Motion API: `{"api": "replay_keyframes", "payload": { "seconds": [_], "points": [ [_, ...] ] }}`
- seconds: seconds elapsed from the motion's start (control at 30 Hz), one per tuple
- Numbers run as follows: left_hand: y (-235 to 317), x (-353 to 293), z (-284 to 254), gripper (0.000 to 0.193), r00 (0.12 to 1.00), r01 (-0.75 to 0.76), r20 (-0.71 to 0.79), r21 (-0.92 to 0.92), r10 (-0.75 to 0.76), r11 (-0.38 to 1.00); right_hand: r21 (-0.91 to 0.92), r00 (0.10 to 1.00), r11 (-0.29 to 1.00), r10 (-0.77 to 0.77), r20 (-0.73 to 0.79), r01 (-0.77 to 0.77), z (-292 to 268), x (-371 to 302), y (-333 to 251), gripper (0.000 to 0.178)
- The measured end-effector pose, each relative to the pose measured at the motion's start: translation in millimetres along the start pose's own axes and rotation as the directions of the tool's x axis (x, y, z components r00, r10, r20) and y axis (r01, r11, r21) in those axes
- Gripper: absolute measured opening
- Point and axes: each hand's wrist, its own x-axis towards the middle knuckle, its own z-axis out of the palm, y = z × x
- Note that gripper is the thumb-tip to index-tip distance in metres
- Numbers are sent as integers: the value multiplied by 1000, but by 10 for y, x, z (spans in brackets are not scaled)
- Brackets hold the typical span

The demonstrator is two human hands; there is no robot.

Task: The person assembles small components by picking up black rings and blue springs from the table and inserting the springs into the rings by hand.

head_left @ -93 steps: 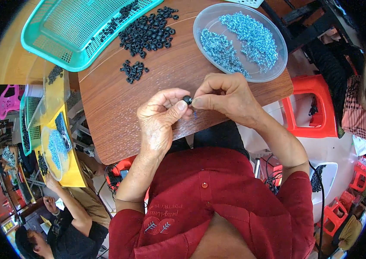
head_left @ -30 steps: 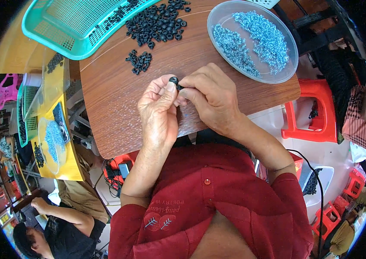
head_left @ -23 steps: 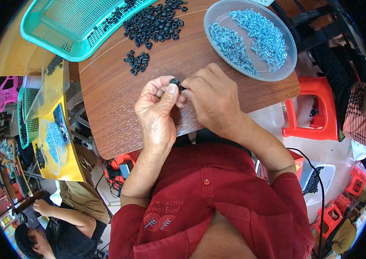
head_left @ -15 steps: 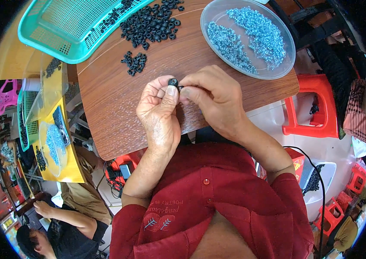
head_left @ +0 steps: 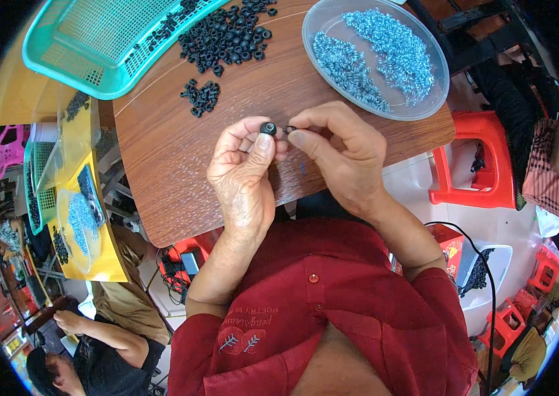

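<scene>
Between thumb and forefinger, my left hand (head_left: 245, 173) pinches a small round black plastic piece (head_left: 268, 129) with a pale ring in its open end. My right hand (head_left: 345, 153) is a short way to the right, thumb and forefinger closed on a tiny dark piece (head_left: 290, 129). A narrow gap separates the two pieces. Both hands are over the near edge of the brown wooden table (head_left: 160, 168). Beyond them lie a large pile of round black pieces (head_left: 226, 39) and a smaller pile of black pieces (head_left: 200, 98).
A clear round tray (head_left: 418, 113) of shiny bluish springs stands at the far right. At the far left is a green mesh basket (head_left: 104, 89). A red stool (head_left: 505, 158) stands right of the table. A co-worker (head_left: 114, 343) sits at the lower left beside a yellow table (head_left: 113, 261).
My right hand has moved right, away from the black piece, and a gap now shows between them. My left hand stays nearly in place. The view has shifted slightly.
</scene>
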Motion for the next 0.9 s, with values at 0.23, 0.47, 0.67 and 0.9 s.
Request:
{"api": "replay_keyframes", "payload": {
  "seconds": [0.23,0.47,0.67,0.9],
  "points": [
    [-9,-36,22,20,997,65,51,-45,-62,997,110,995,993,25,96,-36,-82,82,-44,11],
    [26,-43,39,20,997,-2,78,77,-4,997,119,991,993,10,130,-26,-106,97,-39,11],
    [46,-57,44,20,996,-12,90,125,1,992,96,987,995,-8,159,-7,-141,89,-25,13],
    [62,-88,41,20,997,-43,69,231,28,972,16,988,995,-96,125,95,-108,67,19,13]
  ]
}}
